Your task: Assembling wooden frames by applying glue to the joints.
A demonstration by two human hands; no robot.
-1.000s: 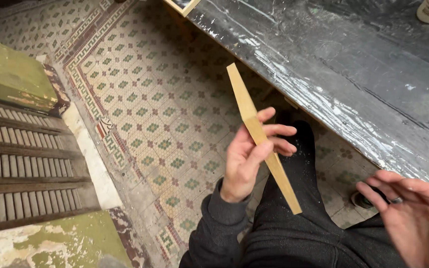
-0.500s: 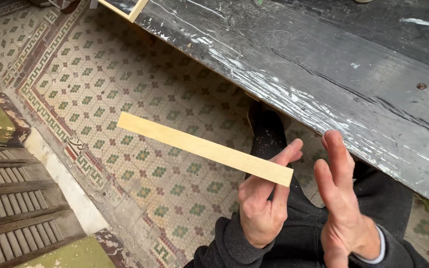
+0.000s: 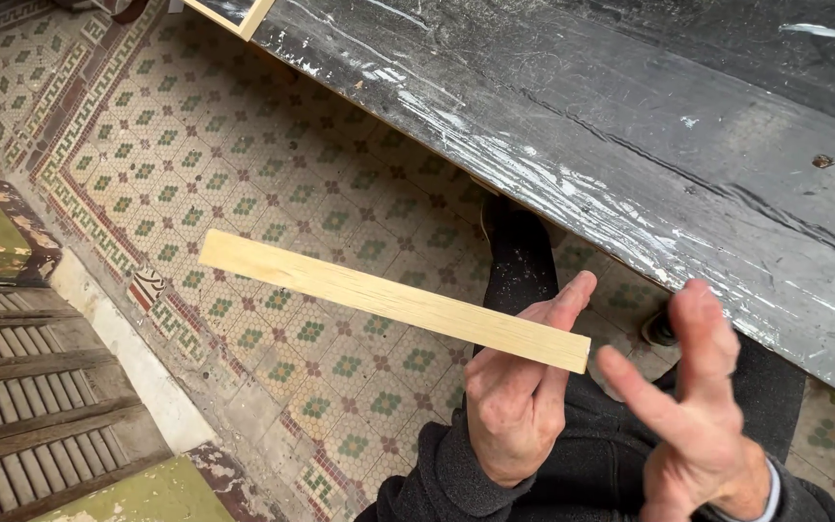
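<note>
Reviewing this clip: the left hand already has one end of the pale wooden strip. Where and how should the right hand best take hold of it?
Probably the free far end of the wooden strip, pinched across its flat faces from above. The left hand has a grip on the near end only, so the long thin strip sticks out unsupported over the tiled floor. The right hand is open beside the near end.

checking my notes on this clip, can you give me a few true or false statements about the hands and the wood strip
1. The left hand holds the pale wood strip. True.
2. The right hand grips the strip too. False: it is open beside the strip's end, fingers spread.
3. The strip lies on the black worktop. False: it is held over the patterned tile floor.
4. The person wears dark sleeves. True.
</note>
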